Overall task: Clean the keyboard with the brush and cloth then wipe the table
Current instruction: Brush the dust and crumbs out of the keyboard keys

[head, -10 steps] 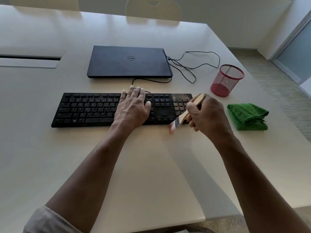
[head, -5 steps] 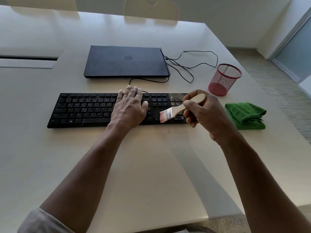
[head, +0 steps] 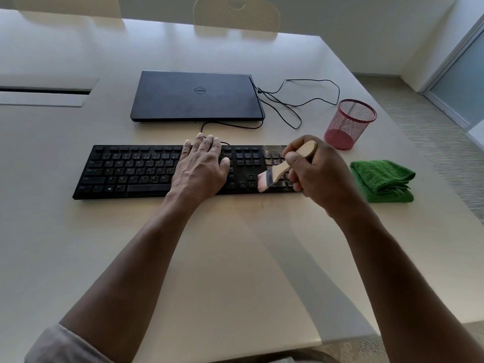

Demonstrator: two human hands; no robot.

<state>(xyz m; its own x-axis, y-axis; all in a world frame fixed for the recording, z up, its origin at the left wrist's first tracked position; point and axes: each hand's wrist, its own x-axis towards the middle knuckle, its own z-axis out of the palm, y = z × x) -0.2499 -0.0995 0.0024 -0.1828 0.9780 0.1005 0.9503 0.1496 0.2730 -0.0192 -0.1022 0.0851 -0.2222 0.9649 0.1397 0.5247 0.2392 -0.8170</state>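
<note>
— Where is the keyboard [head: 136, 171]?
— On the table [head: 235, 258], in front of the closed laptop [head: 196, 96]. The left hand [head: 201, 169] lies flat on it, fingers straight.
— And the brush [head: 280, 170]?
— The right hand [head: 319, 171] grips its wooden handle, bristles on the dusty right-hand keys. The green cloth [head: 382, 180] sits just right of the keyboard, near a red mesh cup [head: 349, 124].

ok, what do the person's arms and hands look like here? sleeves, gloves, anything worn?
Both hands are bare: no gloves, and no rings or watch can be seen on the left hand or the right hand. Both forearms are bare. A pale, light-coloured sleeve is pushed up near the left elbow. No sleeve shows on the right arm within the frame.
</note>
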